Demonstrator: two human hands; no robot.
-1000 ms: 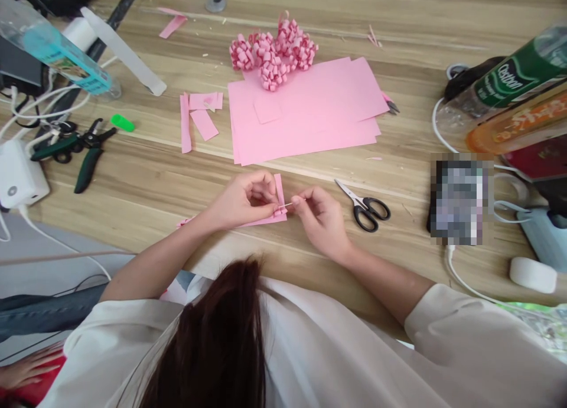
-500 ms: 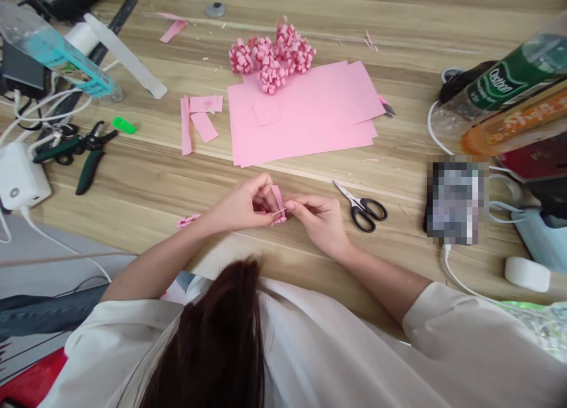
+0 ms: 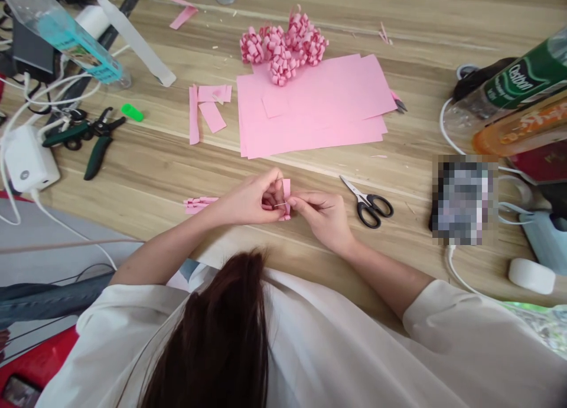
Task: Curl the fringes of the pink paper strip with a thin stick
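Observation:
My left hand [image 3: 254, 198] is closed, its fingertips curled around one end of a thin white stick [image 3: 280, 204]. My right hand [image 3: 325, 216] pinches thumb to forefinger at the stick's other end, against a narrow pink paper strip [image 3: 287, 186]. This strip stands between both hands, with the stick crossing in front of it and looped cut edges at its lower end. Partly under my left forearm lie more pink looped strips [image 3: 197, 204]. Black-handled scissors [image 3: 368, 205] rest on the table just right of my right hand.
Pink paper sheets [image 3: 319, 113] lie ahead, with curly pink paper flowers [image 3: 283, 65] on their far edge. Paper offcuts [image 3: 212, 117], green-handled pliers [image 3: 97, 154] and a green cap [image 3: 132, 112] are leftward. A blurred-out phone [image 3: 460, 201] and bottles [image 3: 518, 83] stand to the right.
The whole view has shifted slightly, the table things now sitting farther right and higher. Both hands keep their grip, and the strip stands more upright between them.

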